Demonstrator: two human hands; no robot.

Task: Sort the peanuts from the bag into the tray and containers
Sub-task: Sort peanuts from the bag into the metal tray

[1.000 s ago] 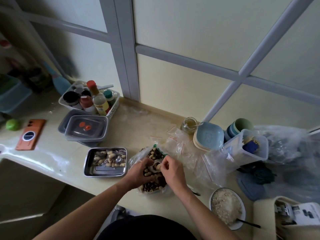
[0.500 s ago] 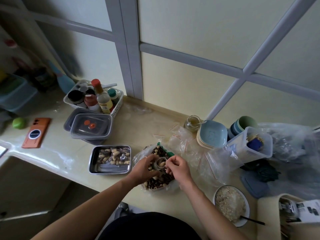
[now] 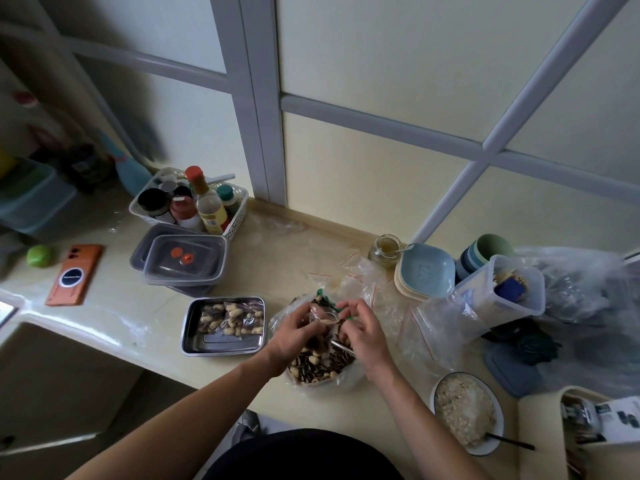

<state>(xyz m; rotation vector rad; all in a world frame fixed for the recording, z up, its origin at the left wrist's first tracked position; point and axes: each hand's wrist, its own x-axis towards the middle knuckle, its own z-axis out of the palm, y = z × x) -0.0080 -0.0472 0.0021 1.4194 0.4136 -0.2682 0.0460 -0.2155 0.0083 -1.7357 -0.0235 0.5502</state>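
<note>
Nothing legible anywhere: yellow label on the bottle (image 3: 209, 206) in the white basket (image 3: 239, 216), round emblem on the orange phone (image 3: 74, 274) and print on the leaflet (image 3: 618, 420) at the right edge all too small or blurred to read.

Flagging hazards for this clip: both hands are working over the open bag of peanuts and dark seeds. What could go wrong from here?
The big bag sits near the counter's front edge; a wrist nudge could tip it and spill.
The left hand and right hand pinch a small clear bag above it; if the grip slips, peanuts may drop back among the dark seeds.
The bowl beside the right forearm could get knocked.
</note>
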